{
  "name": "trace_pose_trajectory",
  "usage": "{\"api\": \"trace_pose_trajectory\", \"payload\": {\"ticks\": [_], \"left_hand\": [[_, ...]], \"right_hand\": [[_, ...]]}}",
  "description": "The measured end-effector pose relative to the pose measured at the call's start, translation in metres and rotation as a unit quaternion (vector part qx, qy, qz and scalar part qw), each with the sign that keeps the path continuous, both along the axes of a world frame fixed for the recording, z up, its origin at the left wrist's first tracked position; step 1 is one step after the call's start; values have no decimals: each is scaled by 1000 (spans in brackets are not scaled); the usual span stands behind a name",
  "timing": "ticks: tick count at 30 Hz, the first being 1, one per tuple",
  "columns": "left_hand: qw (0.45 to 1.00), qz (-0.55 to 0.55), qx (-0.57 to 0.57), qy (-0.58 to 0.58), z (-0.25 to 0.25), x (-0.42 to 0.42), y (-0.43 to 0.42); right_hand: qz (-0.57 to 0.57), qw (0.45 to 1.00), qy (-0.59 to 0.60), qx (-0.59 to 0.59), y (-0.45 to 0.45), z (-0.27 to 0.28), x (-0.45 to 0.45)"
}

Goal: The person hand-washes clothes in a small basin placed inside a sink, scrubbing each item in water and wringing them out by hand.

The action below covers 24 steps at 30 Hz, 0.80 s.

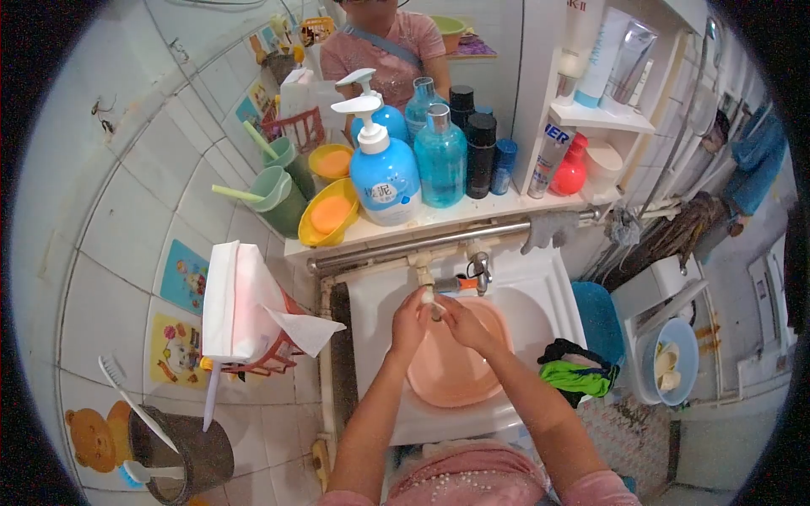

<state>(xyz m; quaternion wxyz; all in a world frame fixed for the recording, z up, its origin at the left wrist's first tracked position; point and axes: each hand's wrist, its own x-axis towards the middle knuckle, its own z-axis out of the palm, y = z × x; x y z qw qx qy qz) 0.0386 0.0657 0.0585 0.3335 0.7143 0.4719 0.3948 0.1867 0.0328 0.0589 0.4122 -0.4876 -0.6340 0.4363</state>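
My left hand (410,322) and my right hand (465,322) meet under the tap (461,284), fingers curled and close together. A small white thing (428,298) shows between the fingertips; its kind is too small to make out. Below the hands, a pink plastic basin (449,395) sits in the white sink (375,295). The hands are above the basin's far part, and what the fingers enclose is partly hidden.
A shelf (316,246) behind the sink carries a blue pump bottle (384,179), a teal bottle (442,164) and a yellow soap dish (329,215). Left hangs a tissue pack (245,308). Dark and green cloths (575,375) lie on the sink's right edge.
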Motion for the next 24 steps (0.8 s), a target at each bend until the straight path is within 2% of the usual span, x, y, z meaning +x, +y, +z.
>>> {"api": "trace_pose_trajectory", "payload": {"ticks": [2, 4, 9, 11, 14, 16, 17, 18, 19, 20, 22, 23, 24], "left_hand": [[1000, 10, -19, -2, -5, 1, 0], [998, 27, 30, 37, -7, 2, 0], [998, 49, 22, 39, -2, 5, -4], [998, 54, 11, 34, -2, 7, -6], [999, 49, -23, -1, -39, 14, -4], [957, 75, -85, -266, -60, 30, -10], [958, 68, -86, -266, -61, 35, -18], [930, 117, -157, -312, -43, 40, -32], [893, 163, -226, -353, -37, 45, -42], [895, 153, -230, -351, -41, 52, -51], [937, 162, -179, -253, -65, 70, -69], [921, 159, -267, -235, -59, 80, -79], [923, 144, -273, -231, -54, 92, -89]], "right_hand": [[21, 994, -73, 84, 9, -22, 6], [21, 997, -53, 60, 6, -14, 6], [7, 998, -44, 43, 3, -16, 3], [-57, 994, -86, 33, -3, -17, 1], [-102, 991, -87, 31, -12, -31, 9], [-113, 988, -101, -6, -28, -1, 21], [-121, 985, -114, -44, -35, 12, 27], [-129, 984, -114, -44, -39, 6, 33], [-155, 986, -35, -54, -43, -4, 41], [-181, 980, 45, -63, -48, -15, 49], [-217, 974, 39, -52, -63, -28, 71], [-242, 969, 33, -43, -73, -20, 79], [-258, 964, 33, -44, -84, -13, 88]]}}
